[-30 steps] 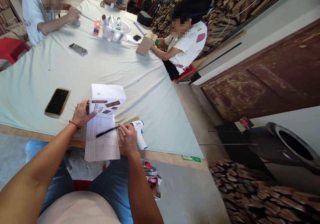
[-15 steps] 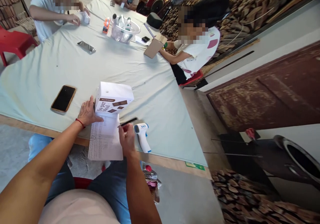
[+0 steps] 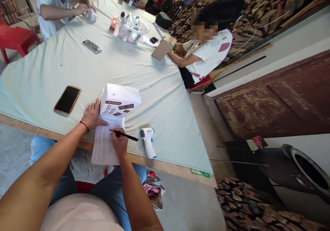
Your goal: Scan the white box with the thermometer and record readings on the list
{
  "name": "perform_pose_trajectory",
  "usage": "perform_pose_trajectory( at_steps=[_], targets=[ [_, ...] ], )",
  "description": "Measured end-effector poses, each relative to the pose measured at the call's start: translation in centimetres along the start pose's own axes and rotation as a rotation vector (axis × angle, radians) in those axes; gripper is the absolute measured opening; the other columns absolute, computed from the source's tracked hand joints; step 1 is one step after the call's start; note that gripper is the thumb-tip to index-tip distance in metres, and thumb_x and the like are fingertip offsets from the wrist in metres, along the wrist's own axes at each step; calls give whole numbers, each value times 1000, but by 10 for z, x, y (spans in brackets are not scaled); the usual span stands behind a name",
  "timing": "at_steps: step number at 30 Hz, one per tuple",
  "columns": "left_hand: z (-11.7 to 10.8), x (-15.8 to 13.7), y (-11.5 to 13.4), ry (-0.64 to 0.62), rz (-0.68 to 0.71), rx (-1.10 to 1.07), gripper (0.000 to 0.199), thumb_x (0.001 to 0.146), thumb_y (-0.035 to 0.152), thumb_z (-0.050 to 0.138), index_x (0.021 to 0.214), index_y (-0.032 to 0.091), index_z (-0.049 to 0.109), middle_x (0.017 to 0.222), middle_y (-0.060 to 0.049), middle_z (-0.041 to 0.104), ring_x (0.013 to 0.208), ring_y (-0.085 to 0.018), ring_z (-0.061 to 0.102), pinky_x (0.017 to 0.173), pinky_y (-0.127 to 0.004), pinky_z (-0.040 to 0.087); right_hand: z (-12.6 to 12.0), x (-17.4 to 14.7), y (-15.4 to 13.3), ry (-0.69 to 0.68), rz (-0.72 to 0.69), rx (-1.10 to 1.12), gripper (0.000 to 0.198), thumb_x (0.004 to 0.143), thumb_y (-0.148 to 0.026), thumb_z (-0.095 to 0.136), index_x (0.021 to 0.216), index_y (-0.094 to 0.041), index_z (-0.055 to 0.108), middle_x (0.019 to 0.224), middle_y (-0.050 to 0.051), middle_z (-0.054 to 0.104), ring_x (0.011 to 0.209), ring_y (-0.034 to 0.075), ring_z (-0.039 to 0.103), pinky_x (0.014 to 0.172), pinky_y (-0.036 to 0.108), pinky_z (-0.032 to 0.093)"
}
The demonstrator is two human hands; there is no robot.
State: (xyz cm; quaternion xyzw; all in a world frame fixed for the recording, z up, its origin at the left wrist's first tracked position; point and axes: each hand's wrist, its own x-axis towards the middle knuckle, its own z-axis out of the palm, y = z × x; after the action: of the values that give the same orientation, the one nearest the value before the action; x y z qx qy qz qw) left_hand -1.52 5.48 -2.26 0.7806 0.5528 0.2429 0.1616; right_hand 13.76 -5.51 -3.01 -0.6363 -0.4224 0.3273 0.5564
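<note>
Table: pale cloth, rumpled. White "Super Meal" box stands on it toward the near edge; using that box as reference.

Co-worker: seated beyond the box, off to its right, hands at a brown carton. A table bump there could jog the writing.

Clear basin: well beyond the box, bottles in it. Out of the way.

Box itself: upright, left hand at its left side. Fingers spread against it, thumb out over the paper; can't tell how hard they press. Too much sideways push could slide or tip the box, and the cloth folds won't help.

Paper sheet: runs from the box's near side toward the person, lower end hanging past the table edge. Can't tell if the box sits on its top end. If the thumb lifts, the sheet could skew; pen pressure on the overhang could crease it.

Right hand: near side of the box, over the sheet, fingers closed round the pen.

Thermometer gun: right of the box, nearer the person, handle end close to the edge. A wide right-hand swing could knock it off.

Phone: left of the box, apart from the left hand. Low risk.

Pen: in front of the box, tip at the paper; contact unclear. A loose grip could smear or stray the line.
</note>
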Motion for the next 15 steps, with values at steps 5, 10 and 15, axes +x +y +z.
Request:
perform_pose_trajectory(
  at_steps=[5,10,15],
  targets=[
    [0,0,1,-4,9,20,149,46,56,90,157,10,3,140,-24,47,132,-43,43,117,-58,22,0,-1,6,-24,-50,-34,19,70,-39,57,74,-21,60,64,-2,60,63,15,55,65,30,49],
    [-3,-1,3,-18,2,53,148,47,57,89,157,7,4,139,-25,48,133,-42,43,118,-57,22,0,0,15,-48,-76,-60,18,73,-38,56,75,-21,61,64,-2,61,62,14,55,65,30,49],
    [-3,-1,3,-11,13,47,148,46,56,89,157,8,4,138,-24,49,131,-42,45,117,-57,23,-1,0,19,-58,-85,-68,17,74,-37,57,76,-21,62,63,-2,60,61,14,55,64,30,48]
  ],
)
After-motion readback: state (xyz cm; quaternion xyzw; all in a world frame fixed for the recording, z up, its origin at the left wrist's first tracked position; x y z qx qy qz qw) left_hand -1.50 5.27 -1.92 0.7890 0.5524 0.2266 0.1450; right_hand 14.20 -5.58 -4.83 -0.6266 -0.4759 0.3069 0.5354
